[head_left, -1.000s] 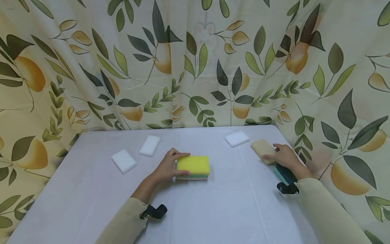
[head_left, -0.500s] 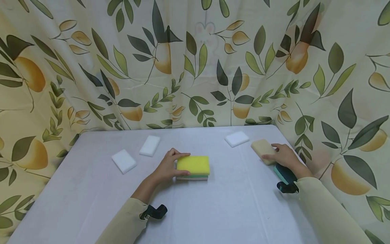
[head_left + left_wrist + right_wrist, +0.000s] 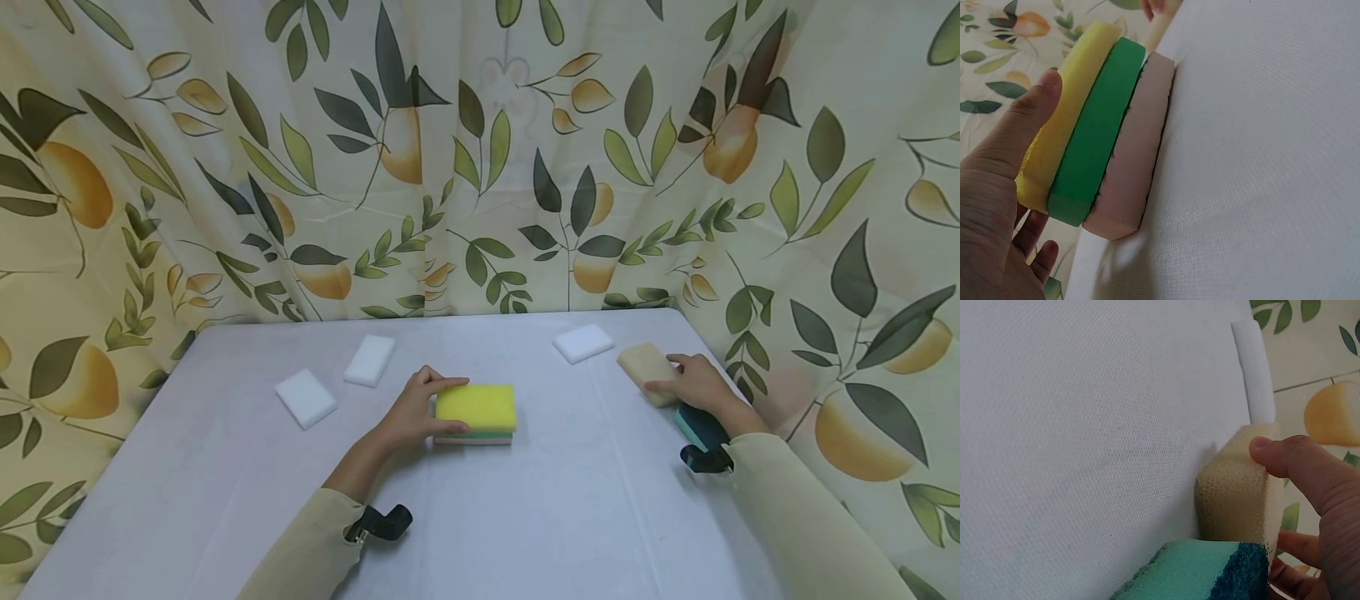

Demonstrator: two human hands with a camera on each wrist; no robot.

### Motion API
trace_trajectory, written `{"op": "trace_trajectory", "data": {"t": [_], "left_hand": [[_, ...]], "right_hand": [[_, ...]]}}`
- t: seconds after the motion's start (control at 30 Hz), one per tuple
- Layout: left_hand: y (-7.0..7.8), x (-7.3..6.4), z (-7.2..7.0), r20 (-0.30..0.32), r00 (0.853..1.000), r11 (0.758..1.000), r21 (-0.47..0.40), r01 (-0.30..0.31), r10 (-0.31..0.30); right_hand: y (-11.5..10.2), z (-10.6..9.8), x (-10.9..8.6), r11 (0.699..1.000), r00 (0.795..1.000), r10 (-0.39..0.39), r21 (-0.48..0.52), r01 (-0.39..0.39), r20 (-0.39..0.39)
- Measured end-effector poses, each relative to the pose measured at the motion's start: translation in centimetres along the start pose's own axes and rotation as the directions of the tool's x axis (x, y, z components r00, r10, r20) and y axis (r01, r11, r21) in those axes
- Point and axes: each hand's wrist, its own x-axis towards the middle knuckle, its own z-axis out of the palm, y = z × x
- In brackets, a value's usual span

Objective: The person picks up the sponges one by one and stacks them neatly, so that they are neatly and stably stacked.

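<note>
Mid-table in the head view, my left hand pinches a yellow sponge by its left end, thumb along the near side and a finger at the far edge. Below the yellow one lie a green sponge and a pinkish sponge, stacked flat. Over at the right, my right hand holds a beige sponge between thumb and fingers. A teal sponge with a dark blue scouring face lies against its near end, partly under the hand.
Two white sponges lie at the back left, one farther left and one nearer the middle. Another white sponge is beside the beige one. A patterned curtain hangs behind the white-covered table.
</note>
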Motion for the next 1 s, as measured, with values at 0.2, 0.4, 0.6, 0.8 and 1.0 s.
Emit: {"op": "trace_trajectory", "data": {"t": [0.2, 0.4, 0.6, 0.8, 1.0], "left_hand": [[-0.1, 0.1, 0.1, 0.005, 1.0, 1.0, 0.0, -0.008, 0.008], [-0.1, 0.1, 0.1, 0.008, 1.0, 1.0, 0.0, 0.004, -0.004], [0.0, 0.0, 0.0, 0.009, 1.0, 1.0, 0.0, 0.007, -0.007], [0.1, 0.1, 0.0, 0.007, 1.0, 1.0, 0.002, 0.007, -0.007], [-0.1, 0.1, 0.1, 0.006, 1.0, 1.0, 0.012, 0.006, -0.006]], "right_hand": [[0.2, 0.1, 0.2, 1.0, 1.0, -0.002, 0.004, 0.002, -0.004], [0.0, -0.1, 0.0, 1.0, 1.0, -0.008, 0.008, 0.008, -0.023], [-0.6, -0.4, -0.3, 1.0, 0.999, -0.021, 0.018, 0.022, -0.029], [-0.8, -0.5, -0.4, 0.999, 1.0, -0.019, 0.026, 0.02, -0.018], [-1.1, -0.4, -0.3, 0.999, 1.0, -0.018, 0.048, 0.018, -0.001]]}}
